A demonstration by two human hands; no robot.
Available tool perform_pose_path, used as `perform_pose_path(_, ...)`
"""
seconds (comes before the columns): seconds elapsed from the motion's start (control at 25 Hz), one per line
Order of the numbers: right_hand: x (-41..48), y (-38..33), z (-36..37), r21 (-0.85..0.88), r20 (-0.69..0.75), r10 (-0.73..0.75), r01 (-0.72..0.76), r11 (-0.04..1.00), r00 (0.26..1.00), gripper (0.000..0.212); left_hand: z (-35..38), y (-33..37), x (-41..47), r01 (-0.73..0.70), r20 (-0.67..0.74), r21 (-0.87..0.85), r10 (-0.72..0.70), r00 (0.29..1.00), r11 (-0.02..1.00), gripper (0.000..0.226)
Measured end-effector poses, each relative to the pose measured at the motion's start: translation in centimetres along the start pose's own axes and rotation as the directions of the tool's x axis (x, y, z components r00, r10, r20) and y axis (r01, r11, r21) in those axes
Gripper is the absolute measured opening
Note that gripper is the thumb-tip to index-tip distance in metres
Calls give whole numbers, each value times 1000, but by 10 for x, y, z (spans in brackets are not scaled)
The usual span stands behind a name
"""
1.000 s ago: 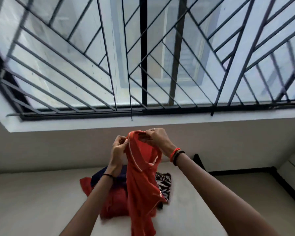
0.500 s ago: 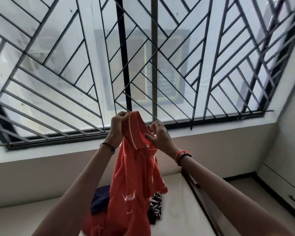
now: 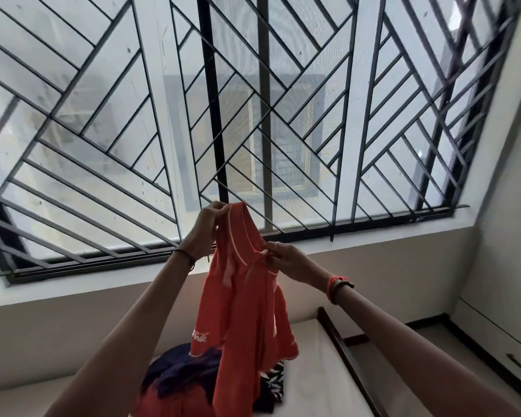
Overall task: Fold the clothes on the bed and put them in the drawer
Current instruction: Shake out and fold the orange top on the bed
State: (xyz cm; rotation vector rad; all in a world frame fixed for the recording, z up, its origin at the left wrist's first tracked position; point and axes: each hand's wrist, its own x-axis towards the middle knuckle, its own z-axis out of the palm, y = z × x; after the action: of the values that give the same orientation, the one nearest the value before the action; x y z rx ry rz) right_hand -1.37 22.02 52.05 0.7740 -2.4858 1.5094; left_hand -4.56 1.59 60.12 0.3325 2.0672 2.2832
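The left hand is raised highest, its fingers curled and pinching the top edge of an orange shirt by the neckline. A thin dark band circles that wrist. The right hand sits lower and just to the right. Its thumb and fingers pinch a gathered fold of the same shirt near the collar, and orange and dark bracelets are on its wrist. The shirt hangs between the two hands, clear of the bed, showing white trim along the neck and white lettering near its lower left hem. Directly beneath it, towards the bed's far edge by the wall, is a loose heap of clothes: a navy garment, a red garment under it, and a black-and-white patterned piece on the right. The bed's dark wooden side rail runs along its right edge. Beyond it, at the far right, stands a pale cabinet front with a dark handle. A black window grille fills the wall above.
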Motion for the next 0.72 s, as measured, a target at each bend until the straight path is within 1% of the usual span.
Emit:
perform_pose_path(0.08, -1, -6, -4, 108, -41, 1, 4, 994, 999, 19, -8, -7, 2, 2, 13, 103, -3, 1000, 995, 9)
perform_pose_path(0.16, 0, -7, -9, 149, -84, 4, 9, 989, 996, 25, -10, -17, 0, 77, 0, 170, -78, 997, 982, 10)
perform_pose_path(0.24, 2, -11, -11, 149, -116, 18, -1, 989, 993, 20, -7, -29, -4, 146, 30, 199, -155, 987, 969, 11)
perform_pose_path(0.32, 2, -14, -13, 127, -98, 6, 7, 992, 995, 12, 3, -39, -8, 147, 131, 216, -178, 975, 965, 12)
perform_pose_path(0.36, 2, -15, -14, 125, -66, 7, 2, 992, 998, 9, 10, -42, -11, 136, 175, 213, -175, 969, 968, 13)
perform_pose_path(0.4, 2, -14, -14, 147, -47, 26, -19, 989, 999, 8, 16, -43, -12, 130, 197, 199, -169, 966, 971, 12)
perform_pose_path(0.48, 1, -15, -15, 182, -37, 45, -38, 983, 998, 6, 23, -44, -14, 128, 208, 167, -162, 965, 978, 8)
perform_pose_path(0.56, 1, -12, -18, 161, -52, 40, -32, 987, 998, 8, 24, -46, -14, 130, 229, 160, -165, 959, 978, 7)
perform_pose_path(0.68, 1, -14, -27, 158, 26, 50, -54, 986, 998, 6, 24, -50, -12, 124, 269, 179, -170, 948, 976, 7)
perform_pose_path(0.72, 1, -15, -31, 159, 25, 51, -54, 986, 998, 7, 25, -50, -12, 119, 284, 173, -165, 944, 978, 6)
